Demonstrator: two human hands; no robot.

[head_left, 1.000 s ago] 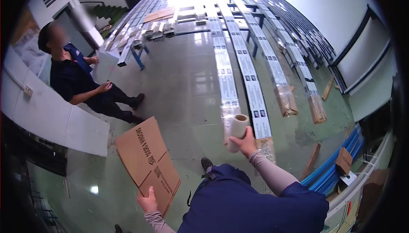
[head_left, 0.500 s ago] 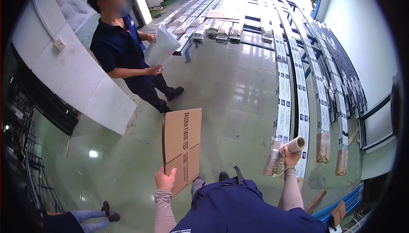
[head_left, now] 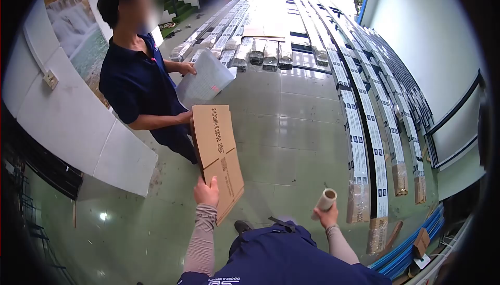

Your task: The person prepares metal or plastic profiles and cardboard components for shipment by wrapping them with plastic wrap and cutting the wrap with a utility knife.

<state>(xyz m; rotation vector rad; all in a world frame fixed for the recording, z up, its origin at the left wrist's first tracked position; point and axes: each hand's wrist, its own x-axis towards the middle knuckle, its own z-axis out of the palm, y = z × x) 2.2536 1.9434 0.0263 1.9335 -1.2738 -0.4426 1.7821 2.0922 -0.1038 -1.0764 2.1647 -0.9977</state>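
Observation:
My left hand (head_left: 207, 191) grips the left edge of a flattened cardboard box (head_left: 219, 152), its thumb lying over the printed face. The brown cardboard carries the words "DOORS & WINDOWS", upside down to me, and stands out in front of my body. In my right hand (head_left: 327, 215) is a roll of clear stretch film (head_left: 326, 201), tilted, with its hollow core facing up. The fingers wrap around the lower part of the roll. Close beyond the roll lie the ends of long wrapped profiles (head_left: 359, 196).
A person (head_left: 127, 77) in a dark shirt stands at front left holding white sheets (head_left: 205, 79), one hand by the cardboard's upper edge. More wrapped profiles (head_left: 271, 58) lie on racks at the back. Blue tubes (head_left: 409, 248) lie at lower right; a white pillar (head_left: 78, 113) stands left.
The view has shifted. The cardboard has moved up and left, reaching the other person's arm. My right hand with the film roll has come left, away from the profiles.

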